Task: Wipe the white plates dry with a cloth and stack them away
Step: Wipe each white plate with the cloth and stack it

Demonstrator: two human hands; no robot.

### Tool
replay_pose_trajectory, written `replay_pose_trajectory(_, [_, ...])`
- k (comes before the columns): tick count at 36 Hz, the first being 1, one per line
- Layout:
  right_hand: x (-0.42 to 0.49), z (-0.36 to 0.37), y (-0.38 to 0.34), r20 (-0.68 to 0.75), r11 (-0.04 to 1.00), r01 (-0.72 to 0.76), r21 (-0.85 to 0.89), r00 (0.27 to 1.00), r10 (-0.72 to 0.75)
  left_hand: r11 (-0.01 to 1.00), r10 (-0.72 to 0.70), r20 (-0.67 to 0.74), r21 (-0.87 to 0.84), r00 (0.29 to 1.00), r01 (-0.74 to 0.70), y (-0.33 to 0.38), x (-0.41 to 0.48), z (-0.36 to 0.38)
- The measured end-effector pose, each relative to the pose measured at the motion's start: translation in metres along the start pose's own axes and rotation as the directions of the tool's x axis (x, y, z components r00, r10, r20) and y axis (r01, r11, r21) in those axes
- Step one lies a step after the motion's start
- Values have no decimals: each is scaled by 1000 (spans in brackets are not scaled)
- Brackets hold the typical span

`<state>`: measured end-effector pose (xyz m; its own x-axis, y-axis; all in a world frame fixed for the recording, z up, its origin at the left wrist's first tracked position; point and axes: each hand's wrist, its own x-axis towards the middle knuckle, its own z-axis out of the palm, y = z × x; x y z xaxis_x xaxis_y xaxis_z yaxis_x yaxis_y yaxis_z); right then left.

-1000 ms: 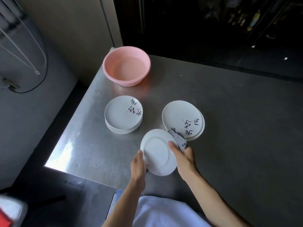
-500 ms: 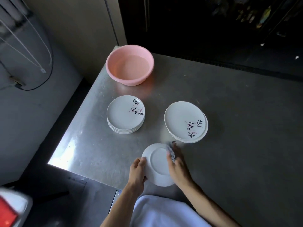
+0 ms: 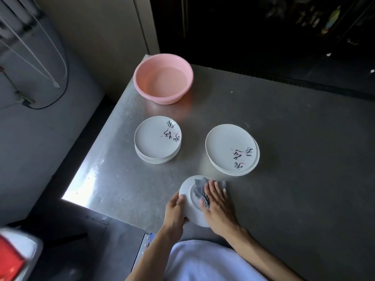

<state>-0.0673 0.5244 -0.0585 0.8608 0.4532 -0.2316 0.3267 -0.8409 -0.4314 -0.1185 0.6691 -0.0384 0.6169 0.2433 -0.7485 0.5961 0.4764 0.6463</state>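
Observation:
A white plate (image 3: 189,201) is held near the table's front edge, underside up. My left hand (image 3: 175,211) grips its left rim. My right hand (image 3: 218,205) lies flat on it with straight fingers, pressing a grey cloth (image 3: 199,188) onto the plate's base. Behind, a neat stack of several white plates (image 3: 157,139) with black and pink markings stands at the left. A second, looser stack of white plates (image 3: 231,149) stands at the right, just beyond the cloth.
A pink basin (image 3: 163,78) holding water sits at the far left corner of the steel table (image 3: 294,159). The table's left edge drops to a dark floor. A red and white object (image 3: 14,258) is at the lower left.
The held plate has come down from a tilt to lie lower and flatter near the front edge. My right hand has spread flat over the cloth on it.

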Motion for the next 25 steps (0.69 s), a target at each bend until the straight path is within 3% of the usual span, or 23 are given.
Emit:
replay_pose_trajectory(2, [10,0,-12,56,999,4,41,998,-6,1000,14,22,-8,1000,-14,5,-2,1])
replay_pose_trajectory(5, [7,-7,-25,94,947,252,201,957,-275,999,31,40,25,999,-32,8,-5,0])
replay_pose_trajectory(7, [6,-10,-22,82,916,343,211,927,-366,997,51,47,53,998,-54,3,-5,-1])
replay_pose_trajectory(9, [11,-10,-16,18,952,242,185,968,-250,997,66,32,35,997,-67,0,-7,-1])
replay_pose_trajectory(12, [24,-13,-16,-76,948,-146,283,982,174,990,114,73,71,991,-119,1,-13,1])
replay_pose_trajectory(14, [27,-16,-22,-117,943,-202,265,964,239,986,133,94,88,987,-141,3,-16,0])
replay_pose_trajectory(16, [22,-15,-24,-151,970,26,241,988,11,986,137,84,87,987,-144,2,-16,-1])
replay_pose_trajectory(18, [10,-15,-22,-79,928,287,237,958,-276,986,138,67,90,988,-144,1,-14,-3])
replay_pose_trajectory(20, [6,-12,-15,-21,899,387,207,920,-391,983,155,48,90,987,-159,-1,-15,-4])
replay_pose_trajectory(22, [11,-8,-8,-59,944,261,200,965,-255,978,197,32,70,980,-199,-1,-18,-4])
replay_pose_trajectory(24, [18,-8,-5,-87,964,-48,261,994,73,976,215,29,30,976,-216,-4,-18,-4])
replay_pose_trajectory(25, [22,-9,-5,-93,928,-191,320,968,231,980,197,10,-6,980,-197,-5,-17,-4])
